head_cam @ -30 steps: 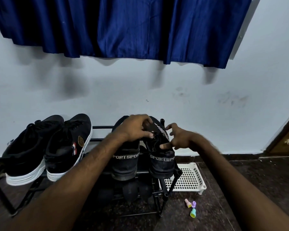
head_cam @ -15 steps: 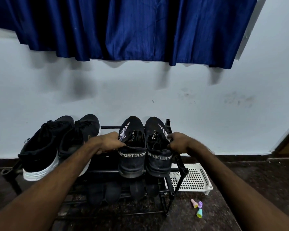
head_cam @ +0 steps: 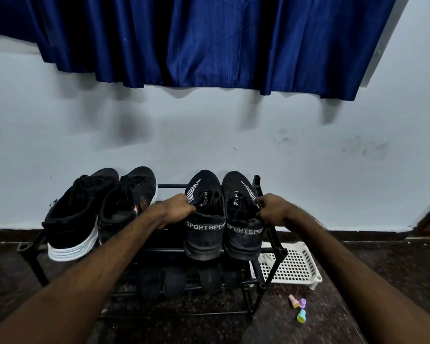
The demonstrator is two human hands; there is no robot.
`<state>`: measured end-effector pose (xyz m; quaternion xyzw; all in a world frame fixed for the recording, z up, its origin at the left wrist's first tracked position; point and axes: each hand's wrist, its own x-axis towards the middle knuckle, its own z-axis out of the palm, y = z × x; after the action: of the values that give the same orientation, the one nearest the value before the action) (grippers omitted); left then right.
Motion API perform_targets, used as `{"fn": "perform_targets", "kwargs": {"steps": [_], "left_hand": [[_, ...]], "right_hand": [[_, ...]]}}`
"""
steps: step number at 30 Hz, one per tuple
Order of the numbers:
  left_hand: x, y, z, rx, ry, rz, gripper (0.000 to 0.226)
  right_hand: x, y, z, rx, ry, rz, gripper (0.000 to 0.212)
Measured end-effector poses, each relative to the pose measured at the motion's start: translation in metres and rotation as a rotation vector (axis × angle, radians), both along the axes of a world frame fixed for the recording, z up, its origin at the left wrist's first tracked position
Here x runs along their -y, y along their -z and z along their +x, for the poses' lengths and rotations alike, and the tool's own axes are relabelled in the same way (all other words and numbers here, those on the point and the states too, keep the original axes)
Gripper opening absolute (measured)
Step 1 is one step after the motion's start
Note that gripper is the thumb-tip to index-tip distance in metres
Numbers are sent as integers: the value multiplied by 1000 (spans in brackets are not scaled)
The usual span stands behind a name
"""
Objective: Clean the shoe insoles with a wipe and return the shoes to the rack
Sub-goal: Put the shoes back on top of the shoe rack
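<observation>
On the top shelf of the black rack (head_cam: 171, 186), at its right end, the left sport shoe (head_cam: 204, 234) and the right sport shoe (head_cam: 243, 234) sat side by side and touching, toes toward the far wall and heels hanging past the near bar. The left hand (head_cam: 176, 207) had its fingers curled over the outer edge of the left sport shoe by the laces. The right hand (head_cam: 271, 209) gripped the outer edge of the right sport shoe likewise, so the pair was pressed between them. Just left of the left hand, white-soled black shoes (head_cam: 85, 219) leaned on the same shelf. A white basket (head_cam: 296, 266) and small coloured caps (head_cam: 298, 304) lay on the floor to the right. No wipe showed and the insoles were hidden, so whether they had been cleaned could not be told. The risk, as I judged it, lay in the overhang. Letting go before the soles were pushed further back could let the heels tip both shoes off the near bar. A sideways nudge could send the right one past the end post toward the basket.
</observation>
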<state>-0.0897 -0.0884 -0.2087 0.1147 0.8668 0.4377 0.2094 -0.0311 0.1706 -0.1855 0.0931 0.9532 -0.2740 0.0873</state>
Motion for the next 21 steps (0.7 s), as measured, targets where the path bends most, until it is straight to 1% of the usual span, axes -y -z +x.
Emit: {"fn": "perform_targets", "kwargs": {"steps": [7, 14, 21], "left_hand": [[-5, -1, 0, 12, -45, -18, 18], [-4, 4, -2, 5, -40, -60, 19], [-7, -1, 1, -40, -23, -129, 24]], "right_hand": [[-6, -1, 0, -74, 83, -31, 31], [-5, 1, 0, -45, 75, 2, 35], [-4, 4, -1, -35, 88, -10, 28]]}}
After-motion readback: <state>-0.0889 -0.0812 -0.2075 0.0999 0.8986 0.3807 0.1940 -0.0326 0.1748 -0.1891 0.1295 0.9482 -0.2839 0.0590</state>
